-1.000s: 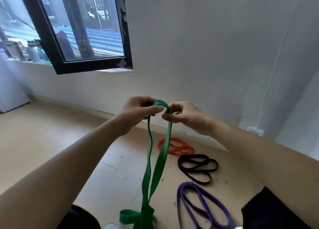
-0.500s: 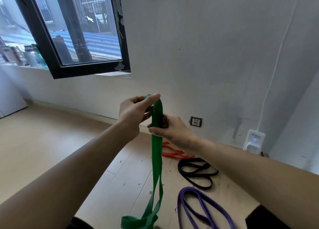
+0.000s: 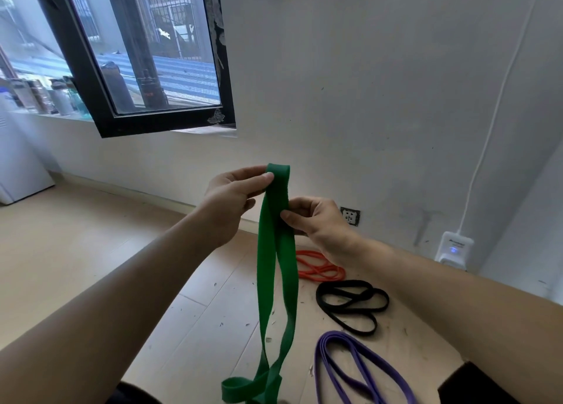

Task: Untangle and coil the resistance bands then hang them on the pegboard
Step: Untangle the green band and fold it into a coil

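Mid-untangle: a person holds a green band [image 3: 275, 251] up in front of the wall socket [image 3: 350, 216]. L hand [image 3: 234, 196], up and left of the socket, pinches the band's top fold btwn thumb and fingers. R hand [image 3: 316, 221], just left of the socket, pinches the band a little below that fold. The band's long axis runs straight down from the L hand: two flat strands hang side by side, then cross in a twist well below the socket. The R hand is nearer that twist, so the run down the strands prob. falls to it while the L anchors the top. Vs. a sec ago, when both hands met at the fold, the R hand has dropped down the band, and the strands, edge-on half a sec back, now face flat and part. An orange band [image 3: 320, 271], black band [image 3: 350, 304] and purple band [image 3: 359, 361] lie on the floor [image 3: 91, 251] below the socket, untouched. No pegboard clearly in view.
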The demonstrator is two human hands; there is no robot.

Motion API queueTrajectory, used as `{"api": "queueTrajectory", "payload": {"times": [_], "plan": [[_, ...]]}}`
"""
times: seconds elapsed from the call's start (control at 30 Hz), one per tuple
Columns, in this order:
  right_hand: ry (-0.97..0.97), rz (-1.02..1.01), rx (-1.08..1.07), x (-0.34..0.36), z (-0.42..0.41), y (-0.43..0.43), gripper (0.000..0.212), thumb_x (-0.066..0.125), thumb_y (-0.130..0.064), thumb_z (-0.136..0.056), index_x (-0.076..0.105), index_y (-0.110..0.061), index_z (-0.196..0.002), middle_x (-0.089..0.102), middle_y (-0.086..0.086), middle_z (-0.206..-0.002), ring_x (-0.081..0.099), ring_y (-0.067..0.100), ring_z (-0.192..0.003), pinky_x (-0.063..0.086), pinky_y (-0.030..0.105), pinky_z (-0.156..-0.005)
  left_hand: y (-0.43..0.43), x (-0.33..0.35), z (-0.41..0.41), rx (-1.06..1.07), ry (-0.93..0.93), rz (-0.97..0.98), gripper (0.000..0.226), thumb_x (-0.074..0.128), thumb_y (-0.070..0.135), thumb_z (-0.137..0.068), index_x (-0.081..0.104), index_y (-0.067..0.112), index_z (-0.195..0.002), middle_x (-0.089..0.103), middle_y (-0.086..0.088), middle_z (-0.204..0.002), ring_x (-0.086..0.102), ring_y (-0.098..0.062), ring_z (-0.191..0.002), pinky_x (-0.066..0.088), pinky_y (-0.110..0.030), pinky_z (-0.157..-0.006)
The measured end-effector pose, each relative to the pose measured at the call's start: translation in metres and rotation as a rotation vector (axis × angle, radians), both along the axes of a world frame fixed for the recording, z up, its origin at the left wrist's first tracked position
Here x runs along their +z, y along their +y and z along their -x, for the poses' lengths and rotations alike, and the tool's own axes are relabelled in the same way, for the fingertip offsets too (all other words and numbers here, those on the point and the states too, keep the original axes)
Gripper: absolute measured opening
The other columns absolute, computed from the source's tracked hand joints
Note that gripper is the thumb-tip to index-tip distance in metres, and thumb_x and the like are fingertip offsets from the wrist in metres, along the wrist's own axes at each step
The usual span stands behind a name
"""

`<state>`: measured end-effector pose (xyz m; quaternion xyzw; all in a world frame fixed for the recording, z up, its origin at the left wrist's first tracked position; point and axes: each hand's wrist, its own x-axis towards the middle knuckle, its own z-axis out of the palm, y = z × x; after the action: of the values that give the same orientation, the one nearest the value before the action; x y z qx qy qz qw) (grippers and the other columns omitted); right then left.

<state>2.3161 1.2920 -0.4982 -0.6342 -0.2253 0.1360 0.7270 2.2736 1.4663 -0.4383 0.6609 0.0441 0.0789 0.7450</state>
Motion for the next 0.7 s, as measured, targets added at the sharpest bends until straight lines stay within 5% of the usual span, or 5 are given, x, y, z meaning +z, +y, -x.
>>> {"api": "queueTrajectory", "payload": {"times": [0.1,0.27,0.37,0.53,0.7], "plan": [[-0.003,-0.013,-0.014,0.002,0.002,-0.002,0.019,0.061,0.004,-0.094,0.068,0.005,-0.111,0.075,0.014,-0.101,0.075,0.019,-0.089,0.061,0.027,-0.082,0.001,-0.002,0.001,0.000,0.008,-0.099,0.020,0.075,0.020,-0.088,0.074,0.015,-0.108,0.077,0.000,-0.101,0.069,-0.013,-0.101,0.051,-0.035,-0.093],[0.014,-0.004,-0.046,0.003,0.005,-0.002,0.021,0.062,0.001,-0.094,0.066,0.003,-0.114,0.074,0.022,-0.105,0.075,0.025,-0.092,0.061,0.031,-0.082,-0.001,-0.006,0.007,-0.029,0.004,-0.239,0.022,0.072,0.014,-0.091,0.072,0.001,-0.108,0.077,-0.014,-0.103,0.075,-0.026,-0.099,0.061,-0.034,-0.083],[0.056,-0.015,-0.062,0.006,0.006,-0.002,0.019,0.064,-0.007,-0.096,0.062,-0.006,-0.114,0.075,0.022,-0.106,0.075,0.031,-0.096,0.061,0.037,-0.083,-0.004,-0.004,0.008,0.019,-0.029,-0.168,0.019,0.071,0.009,-0.090,0.069,-0.002,-0.106,0.076,-0.017,-0.102,0.076,-0.026,-0.095,0.063,-0.031,-0.074],[0.072,0.117,-0.022,0.003,0.016,0.007,0.022,0.047,-0.022,-0.106,0.062,-0.018,-0.121,0.071,0.003,-0.103,0.069,0.014,-0.096,0.052,0.032,-0.085,-0.010,0.000,0.007,0.090,-0.063,-0.003,0.017,0.070,0.004,-0.090,0.069,-0.003,-0.105,0.075,-0.019,-0.103,0.077,-0.026,-0.093,0.062,-0.029,-0.071],[0.134,0.067,0.060,0.013,0.011,0.002,0.028,0.052,-0.026,-0.104,0.062,-0.013,-0.126,0.069,0.011,-0.111,0.066,0.025,-0.108,0.051,0.046,-0.094,-0.003,0.004,0.005,0.070,-0.123,0.006,0.018,0.067,0.007,-0.093,0.068,-0.001,-0.109,0.075,-0.018,-0.105,0.075,-0.028,-0.099,0.062,-0.033,-0.079]]}}
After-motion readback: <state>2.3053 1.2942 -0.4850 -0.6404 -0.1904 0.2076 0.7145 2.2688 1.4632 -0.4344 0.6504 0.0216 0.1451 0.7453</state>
